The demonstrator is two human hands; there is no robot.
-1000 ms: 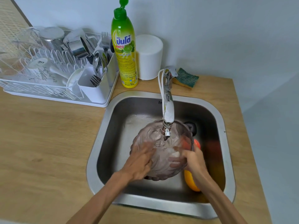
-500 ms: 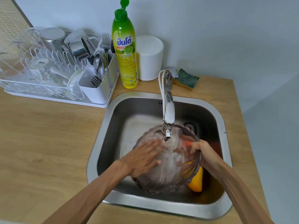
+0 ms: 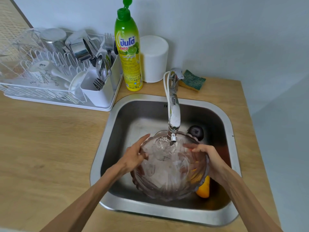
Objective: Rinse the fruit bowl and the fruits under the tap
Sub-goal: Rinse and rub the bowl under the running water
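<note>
A clear ribbed glass fruit bowl (image 3: 168, 171) is held mouth-up in the steel sink (image 3: 107, 136), right under the tap (image 3: 174, 114). Water runs from the spout into it. My left hand (image 3: 133, 156) holds the bowl's left rim, with the index finger straight along the edge. My right hand (image 3: 209, 158) grips the right rim, fingers curled over into the bowl. An orange (image 3: 204, 190) lies on the sink floor, partly under the bowl's lower right. A dark plum (image 3: 196, 132) sits behind the bowl. A reddish fruit behind my right hand is mostly hidden.
A green-and-yellow dish soap bottle (image 3: 129, 52) and a white canister (image 3: 154, 59) stand behind the sink. A sponge (image 3: 193, 80) lies next to the tap base. A white drying rack (image 3: 50, 71) with cups and cutlery fills the counter's back left. The wooden counter (image 3: 50, 139) surrounds the sink.
The bowl has turned and come nearer, its mouth now facing up under the spout. My left hand slid off the bowl's surface to its left rim. The plum has come into sight.
</note>
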